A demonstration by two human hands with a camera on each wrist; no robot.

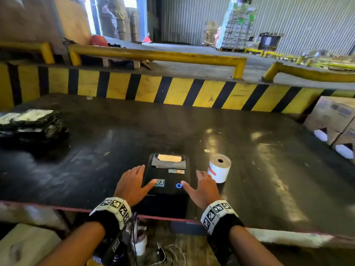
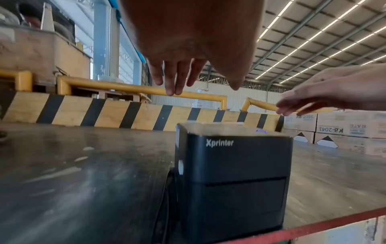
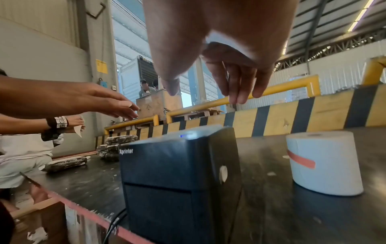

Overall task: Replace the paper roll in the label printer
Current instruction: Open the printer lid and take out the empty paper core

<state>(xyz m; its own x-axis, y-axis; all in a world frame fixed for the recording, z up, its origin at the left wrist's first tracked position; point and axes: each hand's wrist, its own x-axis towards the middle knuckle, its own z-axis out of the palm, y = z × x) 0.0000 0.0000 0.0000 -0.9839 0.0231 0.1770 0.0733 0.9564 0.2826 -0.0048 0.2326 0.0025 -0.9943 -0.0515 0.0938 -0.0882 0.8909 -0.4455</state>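
Barely started: printer [image 1: 166, 177] lid closed, new roll [image 1: 219, 167] untouched right of centre. Left hand [image 1: 132, 184] and right hand [image 1: 204, 186] hover splayed, holding nothing. All steps left.

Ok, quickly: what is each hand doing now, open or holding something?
Left hand: open, fingers spread over the printer, holding nothing.
Right hand: open, also over the printer, holding nothing.

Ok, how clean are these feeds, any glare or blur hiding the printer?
Head view: window glare streaks the table, printer readable, edges bowed. Left wrist view: printer top blurred, left hand soft. Right wrist view: right hand smeared, paper roll fairly sharp.
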